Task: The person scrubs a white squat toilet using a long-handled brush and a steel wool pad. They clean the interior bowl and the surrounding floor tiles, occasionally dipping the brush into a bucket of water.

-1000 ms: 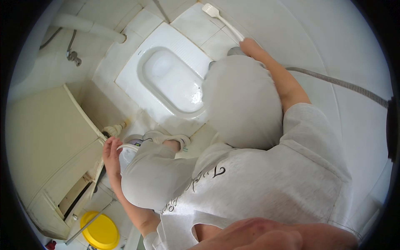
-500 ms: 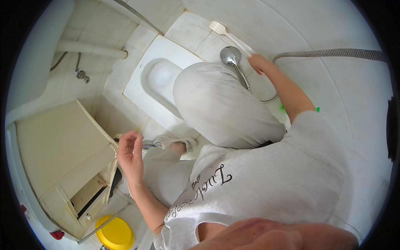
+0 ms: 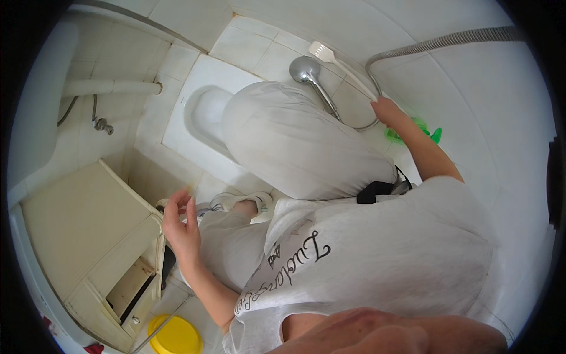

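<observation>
My right hand is closed around the end of a long white handle. At its far end is a flat, pale head, so it looks like a long-handled scrub brush; it is raised at the right wall. Just left of the brush, a chrome shower head lies on the tiles. My left hand hangs empty near the cabinet's edge, thumb apart and fingers loosely bent. Ahead of me a white squat toilet is set in the floor, its right part hidden by my knee.
A cream cabinet with an open compartment stands at the left. Near it is a yellow basin. Green plastic things lie behind my right forearm. A metal hose runs along the right wall, and a small valve juts out at the left.
My right hand has drawn the brush to the right and toward me, away from the shower head. More of the green things shows. The view has shifted slightly; my left hand stays by the cabinet.
</observation>
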{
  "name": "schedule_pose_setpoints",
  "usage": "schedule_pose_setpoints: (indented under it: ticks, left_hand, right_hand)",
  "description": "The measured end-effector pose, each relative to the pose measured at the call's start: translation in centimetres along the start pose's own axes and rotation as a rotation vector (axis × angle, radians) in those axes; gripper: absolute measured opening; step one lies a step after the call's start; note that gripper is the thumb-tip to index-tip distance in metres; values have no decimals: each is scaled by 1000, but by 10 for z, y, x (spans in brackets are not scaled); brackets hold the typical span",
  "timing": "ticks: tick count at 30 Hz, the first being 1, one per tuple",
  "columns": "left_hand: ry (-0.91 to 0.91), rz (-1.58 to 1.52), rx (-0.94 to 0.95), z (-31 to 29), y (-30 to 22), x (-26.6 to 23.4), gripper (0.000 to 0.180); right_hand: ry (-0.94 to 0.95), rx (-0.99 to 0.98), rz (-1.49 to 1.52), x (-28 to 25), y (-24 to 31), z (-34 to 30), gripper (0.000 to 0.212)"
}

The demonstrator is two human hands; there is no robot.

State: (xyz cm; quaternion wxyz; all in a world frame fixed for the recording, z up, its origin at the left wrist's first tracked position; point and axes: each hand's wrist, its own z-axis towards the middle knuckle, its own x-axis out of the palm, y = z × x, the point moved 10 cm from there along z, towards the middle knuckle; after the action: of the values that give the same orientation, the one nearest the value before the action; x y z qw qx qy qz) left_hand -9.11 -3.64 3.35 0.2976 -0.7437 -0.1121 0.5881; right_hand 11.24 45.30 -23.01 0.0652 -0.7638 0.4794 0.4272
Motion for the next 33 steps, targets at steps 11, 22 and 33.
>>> schedule_pose_setpoints:
  ticks: [11,22,33]
  left_hand:
    - [-15,74,117,8,-3,1,16]
    - [-1,19,153,9,-23,0,16]
    - [97,47,202,23,-11,27,19]
  right_hand:
    - [69,4,103,18,67,63,43]
    - [64,369,189,42,-116,-110,34]
    - [-75,73,302,77,-116,-69,21]
